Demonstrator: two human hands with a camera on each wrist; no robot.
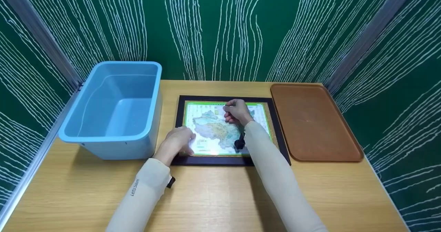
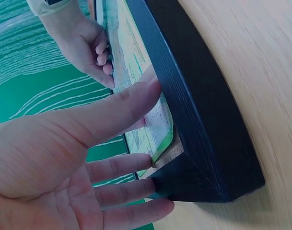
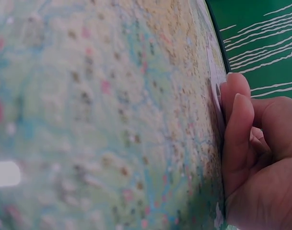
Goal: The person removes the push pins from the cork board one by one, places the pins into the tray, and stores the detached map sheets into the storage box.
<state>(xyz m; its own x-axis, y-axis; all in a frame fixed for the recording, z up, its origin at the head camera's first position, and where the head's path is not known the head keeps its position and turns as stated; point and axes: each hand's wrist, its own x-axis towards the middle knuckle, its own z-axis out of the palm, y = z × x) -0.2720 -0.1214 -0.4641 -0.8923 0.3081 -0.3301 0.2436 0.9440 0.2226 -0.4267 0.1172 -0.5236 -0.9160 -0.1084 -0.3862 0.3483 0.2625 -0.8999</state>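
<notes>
A colourful map (image 1: pixel 213 128) with a green border lies inside a black picture frame (image 1: pixel 215 161) on the table. My left hand (image 1: pixel 177 139) rests at the frame's near left corner. Its fingers are nearly straight in the left wrist view, the thumb (image 2: pixel 141 98) at the frame's inner edge. Over the upper part of the map is my right hand (image 1: pixel 237 111), fingers curled and thumb and forefinger tips together at the map's surface. In the right wrist view, I cannot tell whether these fingertips (image 3: pixel 237 84) pinch anything.
A deep blue plastic tub (image 1: pixel 153 121) stands to the left of the frame. To its right lies a brown tray (image 1: pixel 313 121), close to the frame's edge. Green panels with white wavy lines (image 1: pixel 220 35) enclose the wooden table (image 1: pixel 206 197) at the back and sides.
</notes>
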